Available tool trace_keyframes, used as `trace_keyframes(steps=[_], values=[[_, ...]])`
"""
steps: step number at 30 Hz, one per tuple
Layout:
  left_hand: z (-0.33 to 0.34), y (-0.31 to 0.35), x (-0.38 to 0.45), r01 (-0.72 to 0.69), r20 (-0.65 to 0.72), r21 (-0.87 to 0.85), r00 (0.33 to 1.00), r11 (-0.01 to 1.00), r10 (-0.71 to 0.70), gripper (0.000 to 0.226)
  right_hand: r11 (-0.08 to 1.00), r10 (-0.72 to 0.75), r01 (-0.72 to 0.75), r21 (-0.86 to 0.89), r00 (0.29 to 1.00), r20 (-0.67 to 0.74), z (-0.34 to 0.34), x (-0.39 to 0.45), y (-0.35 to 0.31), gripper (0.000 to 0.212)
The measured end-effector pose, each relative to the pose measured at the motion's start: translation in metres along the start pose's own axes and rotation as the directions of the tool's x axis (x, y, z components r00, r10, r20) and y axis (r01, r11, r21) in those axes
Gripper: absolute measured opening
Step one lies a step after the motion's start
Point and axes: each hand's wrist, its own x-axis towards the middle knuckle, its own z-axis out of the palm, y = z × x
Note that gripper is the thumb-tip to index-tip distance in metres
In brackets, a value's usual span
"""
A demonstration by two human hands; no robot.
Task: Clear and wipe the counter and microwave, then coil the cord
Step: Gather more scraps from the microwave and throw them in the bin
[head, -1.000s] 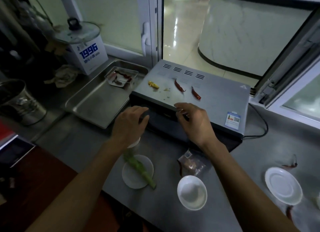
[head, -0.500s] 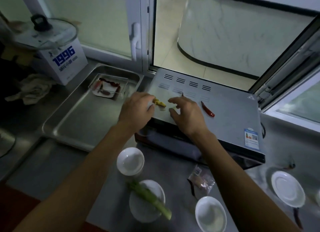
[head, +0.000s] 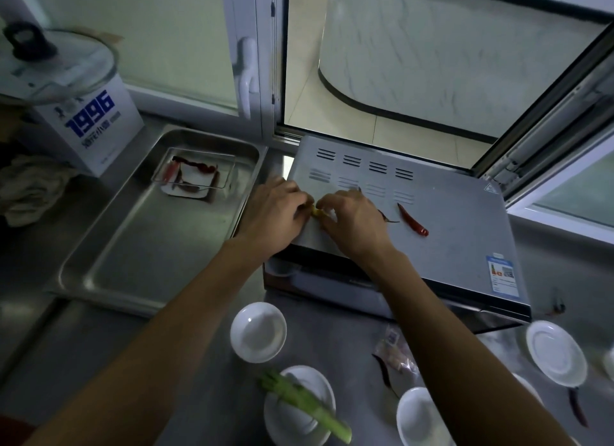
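Note:
The grey microwave stands on the steel counter under an open window. On its top, near the left edge, lies a small yellow food scrap. My left hand and my right hand meet over it with curled fingers. The left fingertips pinch the scrap; the right fingertips touch down just beside it. A red chili lies on the top to the right of my right hand. A darker chili is half hidden under that hand. The cord is out of sight.
A steel tray left of the microwave holds a small clear dish of chilies. Behind it stand a lidded white box and a cloth. White bowls, a plate with a green stalk, a packet and a saucer lie in front.
Both hands rose from the microwave's front edge onto its top and closed in on the yellow scrap. The view has tilted down and nearer.

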Motion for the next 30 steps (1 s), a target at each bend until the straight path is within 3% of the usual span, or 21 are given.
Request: trace_keyframes(steps=[18,23,30], values=[[-0.007,0.007,-0.007,0.002,0.011,-0.055,1.0,0.998,-0.002,0.024,0.999,-0.01,0.017,0.046,0.99,-0.14,-0.006,-0.017,0.0,0.01],[-0.012,0.019,-0.011,-0.028,0.022,-0.09,0.999,0.996,0.03,0.033,0.998,0.052,-0.045,0.046,0.984,-0.171,-0.019,-0.042,0.01,0.014],[-0.004,0.065,-0.018,-0.121,0.01,-0.204,0.992,0.972,0.126,0.029,0.987,0.159,-0.153,0.045,0.952,-0.261,-0.044,-0.104,0.027,0.013]])
